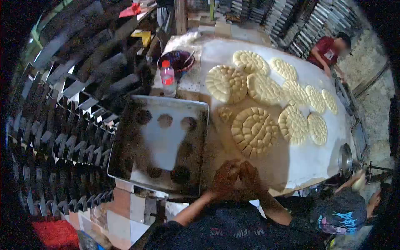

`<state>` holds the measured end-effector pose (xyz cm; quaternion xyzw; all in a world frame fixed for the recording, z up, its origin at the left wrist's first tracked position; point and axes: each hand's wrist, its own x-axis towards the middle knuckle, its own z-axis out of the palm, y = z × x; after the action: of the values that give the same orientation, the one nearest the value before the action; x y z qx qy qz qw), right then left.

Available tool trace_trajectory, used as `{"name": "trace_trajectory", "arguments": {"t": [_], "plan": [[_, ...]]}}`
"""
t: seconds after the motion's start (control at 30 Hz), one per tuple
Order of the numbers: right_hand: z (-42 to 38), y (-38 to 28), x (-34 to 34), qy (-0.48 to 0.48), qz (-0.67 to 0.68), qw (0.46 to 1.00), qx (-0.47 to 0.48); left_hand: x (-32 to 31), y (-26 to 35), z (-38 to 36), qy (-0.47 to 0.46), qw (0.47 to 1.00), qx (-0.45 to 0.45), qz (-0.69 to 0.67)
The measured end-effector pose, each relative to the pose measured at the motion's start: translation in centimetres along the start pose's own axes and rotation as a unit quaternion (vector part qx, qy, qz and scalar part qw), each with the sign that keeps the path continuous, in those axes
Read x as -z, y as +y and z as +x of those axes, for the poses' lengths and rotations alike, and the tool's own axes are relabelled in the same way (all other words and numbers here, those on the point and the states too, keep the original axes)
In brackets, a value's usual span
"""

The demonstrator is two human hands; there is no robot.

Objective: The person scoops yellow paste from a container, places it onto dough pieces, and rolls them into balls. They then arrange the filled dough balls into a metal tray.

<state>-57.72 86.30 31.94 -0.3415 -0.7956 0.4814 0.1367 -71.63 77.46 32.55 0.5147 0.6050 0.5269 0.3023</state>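
My left hand and my right hand meet at the near edge of the table, fingers closed together on a small pale piece of dough, mostly hidden by them. Just beyond my hands lies a round of cut dough pieces, packed in rings. A small lump of dough sits to its upper left. To the left of my hands is a square metal baking tray with dark round marks on its bottom.
Several more dough rounds cover the table. A red-capped bottle and a dark bowl stand behind the tray. Stacked trays crowd the left. One person is at the far right, another at the near right.
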Motion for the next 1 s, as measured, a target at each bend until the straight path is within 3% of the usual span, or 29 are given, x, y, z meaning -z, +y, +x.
{"name": "trace_trajectory", "arguments": {"t": [0.07, 0.13, 0.23, 0.3, 0.33, 0.43, 0.5, 0.53, 0.6, 0.63, 0.67, 0.7, 0.73, 0.77, 0.8, 0.83, 0.87, 0.9, 0.93, 0.97, 1.0], "plan": [[-0.1, -1.1, 1.3, -0.040, -0.078, 0.994, 0.060, 0.2, 0.3, -0.2, -0.016, 0.996, 0.044, -0.070], [-0.7, 0.1, 2.3, -0.071, -0.245, 0.941, 0.221, -1.0, 0.2, 0.2, -0.033, 0.991, 0.045, -0.120], [-1.3, -0.1, 4.1, -0.024, -0.137, 0.980, 0.144, -3.4, 0.2, 1.6, 0.034, 0.986, -0.075, -0.143], [-1.2, 1.0, 6.0, 0.025, -0.111, 0.964, 0.242, -4.7, 0.7, 2.4, 0.035, 0.990, -0.135, -0.012], [-1.4, 1.5, 7.1, 0.025, -0.109, 0.962, 0.247, -5.6, 1.1, 2.9, 0.037, 0.990, -0.137, -0.008], [-2.9, 3.2, 11.2, 0.077, -0.220, 0.946, 0.225, -10.3, 2.2, 4.4, -0.111, 0.994, 0.018, -0.015], [-3.4, 6.1, 13.5, 0.030, -0.303, 0.937, 0.168, -13.9, 1.0, 5.1, -0.214, 0.960, 0.054, 0.172], [-3.2, 8.1, 14.6, 0.027, -0.296, 0.939, 0.173, -14.9, 0.6, 5.3, -0.211, 0.959, 0.061, 0.179], [-2.7, 10.9, 16.4, 0.036, -0.229, 0.968, 0.100, -15.1, 0.5, 5.1, -0.246, 0.961, 0.101, -0.076], [-2.8, 12.0, 16.7, 0.030, -0.217, 0.971, 0.099, -15.4, 0.6, 4.4, -0.106, 0.991, 0.065, -0.051], [-2.7, 12.0, 17.6, 0.099, -0.151, 0.979, 0.098, -15.4, -1.0, 3.1, -0.019, 0.998, 0.038, 0.045], [-3.0, 12.5, 18.5, 0.166, -0.089, 0.978, 0.094, -15.4, -2.7, 1.7, 0.072, 0.987, 0.029, 0.143], [-3.7, 13.6, 18.6, 0.169, -0.065, 0.981, 0.071, -15.0, -5.7, 0.4, 0.101, 0.946, 0.031, 0.308], [-4.8, 16.6, 18.2, 0.162, -0.060, 0.983, 0.065, -14.2, -4.8, -0.1, 0.111, 0.936, 0.100, 0.318], [-5.8, 20.7, 17.8, 0.124, -0.165, 0.967, 0.146, -13.4, -3.6, -0.5, 0.118, 0.922, 0.169, 0.328], [-6.6, 23.6, 18.0, 0.089, -0.264, 0.933, 0.226, -12.6, -4.9, -2.3, 0.113, 0.919, 0.173, 0.336], [-7.3, 25.2, 19.5, 0.090, -0.254, 0.937, 0.223, -11.7, -5.5, -3.7, 0.045, 0.904, 0.084, 0.417], [-7.8, 26.8, 21.2, 0.011, -0.263, 0.935, 0.238, -10.3, -6.5, -4.8, -0.023, 0.871, -0.007, 0.491], [-7.5, 27.3, 21.9, -0.068, -0.271, 0.925, 0.256, -9.0, -7.5, -4.4, -0.048, 0.858, 0.026, 0.510], [-6.3, 25.8, 22.1, -0.066, -0.263, 0.926, 0.261, -7.8, -8.6, -4.0, -0.074, 0.843, 0.057, 0.530], [-4.4, 23.4, 22.7, -0.019, -0.284, 0.923, 0.259, -7.7, -7.5, -1.5, 0.011, 0.858, 0.035, 0.512]]}}
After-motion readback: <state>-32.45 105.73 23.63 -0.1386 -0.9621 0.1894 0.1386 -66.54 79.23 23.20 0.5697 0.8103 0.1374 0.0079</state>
